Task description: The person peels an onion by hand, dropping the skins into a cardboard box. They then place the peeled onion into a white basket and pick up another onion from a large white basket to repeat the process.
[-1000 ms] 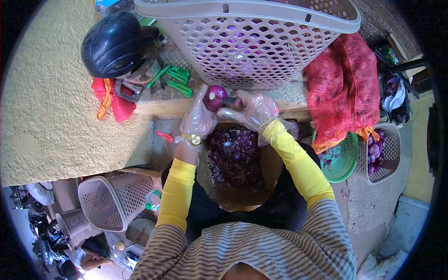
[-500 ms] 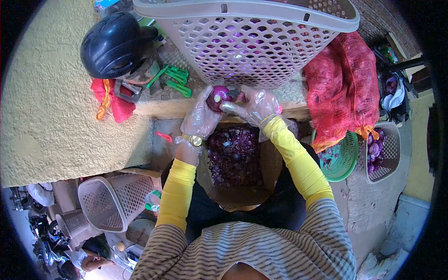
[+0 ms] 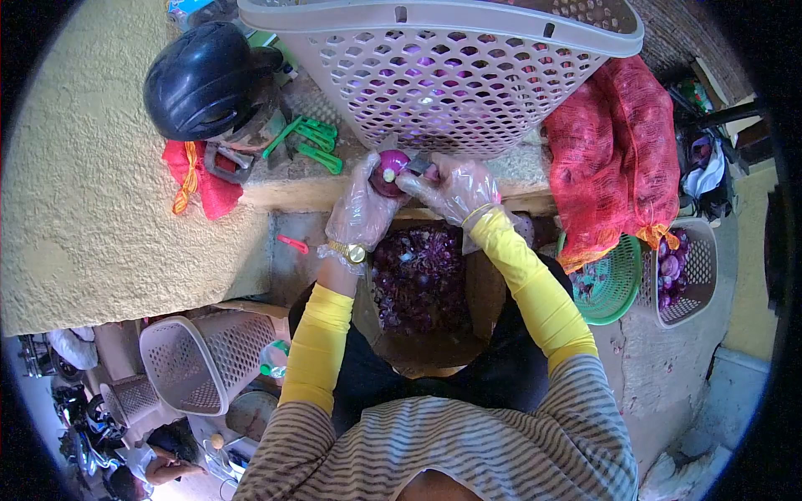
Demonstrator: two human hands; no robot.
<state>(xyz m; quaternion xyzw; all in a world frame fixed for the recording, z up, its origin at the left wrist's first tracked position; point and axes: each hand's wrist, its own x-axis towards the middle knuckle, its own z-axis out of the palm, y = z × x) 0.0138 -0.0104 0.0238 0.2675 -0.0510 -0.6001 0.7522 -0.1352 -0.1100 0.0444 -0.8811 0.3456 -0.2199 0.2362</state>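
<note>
My left hand (image 3: 362, 204), in a clear plastic glove, has its fingers closed round a purple-red onion (image 3: 389, 174). A pale round spot on the onion faces me. My right hand (image 3: 458, 190), gloved the same way, grips a small knife (image 3: 419, 164) with a short dark blade beside the onion's right side. The right fingers hide most of its handle, and the thumb is close to the onion. Below both hands, a cardboard box (image 3: 484, 305) between my knees holds a heap of purple onion skins (image 3: 420, 280).
A tall perforated basket (image 3: 451, 92) of onions stands ahead on the ledge. Red mesh sacks (image 3: 614, 150) hang over a green basket (image 3: 622, 292) at right. A black helmet (image 3: 200, 83) and green clips (image 3: 316, 142) lie left. Another person (image 3: 163, 468) is at lower left.
The knife blade has come further into view as my right hand shifts slightly. The onion stays in my left hand, which has barely moved.
</note>
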